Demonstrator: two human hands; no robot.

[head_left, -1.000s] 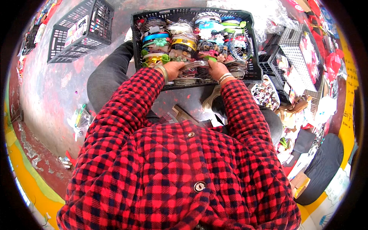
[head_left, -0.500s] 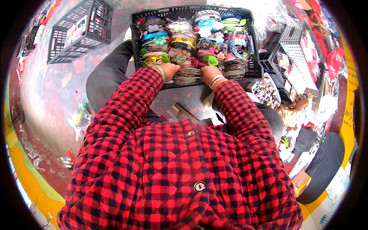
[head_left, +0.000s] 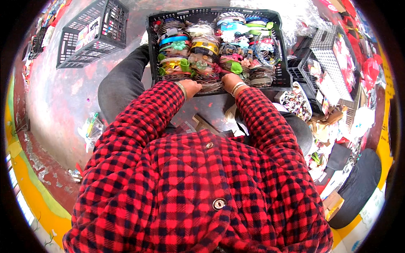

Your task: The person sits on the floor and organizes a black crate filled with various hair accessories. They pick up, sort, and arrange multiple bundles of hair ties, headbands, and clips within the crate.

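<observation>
A black plastic crate [head_left: 283, 55] lies in front of me, filled with rows of bundled hair bands [head_left: 204, 47] in many colours, some with fabric flowers and bows. My left hand [head_left: 192, 88] is closed at the crate's near rim, left of the middle; its fingertips are hidden. A little to the right, my right hand [head_left: 231, 82] is closed over the same rim, its fingers curled towards the nearest bundles. Thin dark bundles [head_left: 211, 86] show between the two hands.
Another black crate [head_left: 114, 25] stands on the floor at the far left. To the right are a dark basket [head_left: 301, 69], a white container of small round items [head_left: 295, 101] and heaped packaging [head_left: 327, 126]. A plastic bag [head_left: 92, 128] lies left of my leg [head_left: 122, 84].
My left hand has shifted slightly towards me and to the right, uncovering some bundles at the crate's near left. My right hand stays at the rim. The whole view has shifted a little.
</observation>
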